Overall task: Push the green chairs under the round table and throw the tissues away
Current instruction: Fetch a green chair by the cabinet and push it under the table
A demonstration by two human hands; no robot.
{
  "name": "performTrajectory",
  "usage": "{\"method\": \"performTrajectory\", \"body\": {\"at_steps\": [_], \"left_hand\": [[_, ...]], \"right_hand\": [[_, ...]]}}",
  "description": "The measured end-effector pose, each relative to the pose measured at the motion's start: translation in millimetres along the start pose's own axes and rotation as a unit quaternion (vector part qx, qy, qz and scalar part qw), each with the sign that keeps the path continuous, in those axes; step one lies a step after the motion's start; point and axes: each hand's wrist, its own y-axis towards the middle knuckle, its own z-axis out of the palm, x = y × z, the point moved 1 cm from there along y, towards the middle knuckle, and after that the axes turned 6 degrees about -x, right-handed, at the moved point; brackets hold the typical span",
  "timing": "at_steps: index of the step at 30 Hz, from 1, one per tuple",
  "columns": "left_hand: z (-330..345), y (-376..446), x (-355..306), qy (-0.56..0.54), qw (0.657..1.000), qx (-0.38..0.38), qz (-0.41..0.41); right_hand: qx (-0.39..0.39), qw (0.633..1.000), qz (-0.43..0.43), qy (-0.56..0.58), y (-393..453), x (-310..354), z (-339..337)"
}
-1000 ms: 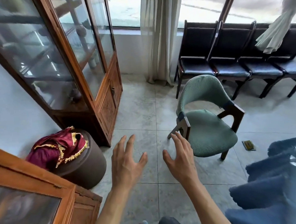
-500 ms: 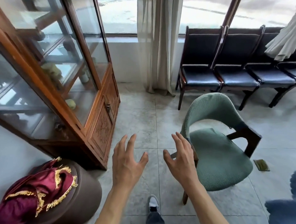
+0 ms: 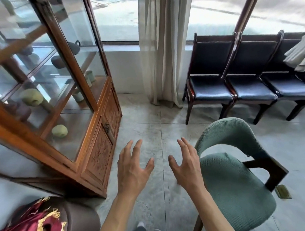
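A green upholstered chair [image 3: 235, 186] with dark wooden arms and a curved back stands on the tiled floor at the lower right, its seat facing me. My right hand [image 3: 186, 164] hovers with spread fingers just left of the chair's backrest, covering its near arm, and I cannot tell if it touches. My left hand [image 3: 132, 168] is held out beside it over the bare floor, fingers apart and empty. No round table and no tissues are in view.
A tall wood-and-glass cabinet [image 3: 90, 134] fills the left. A brown round stool [image 3: 82, 219] with a red fringed cloth [image 3: 39, 224] sits at lower left. A row of dark chairs [image 3: 234, 91] lines the window wall beside a curtain [image 3: 163, 63]. A small flat object [image 3: 283, 193] lies on the floor.
The view has advanced toward the window, so the green chair sits closer and lower right. The blue fabric at the right edge has left the frame. Both hands stay spread.
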Motion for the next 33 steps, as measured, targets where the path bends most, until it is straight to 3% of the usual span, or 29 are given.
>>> {"method": "performTrajectory", "body": {"at_steps": [20, 33], "left_hand": [[59, 300, 41, -0.010, 0.997, 0.044, 0.063], [111, 425, 12, -0.048, 0.987, 0.086, 0.125]], "right_hand": [[-0.053, 0.998, 0.037, -0.010, 256, 16, 119], [-0.108, 0.990, 0.087, -0.037, 355, -15, 136]]}}
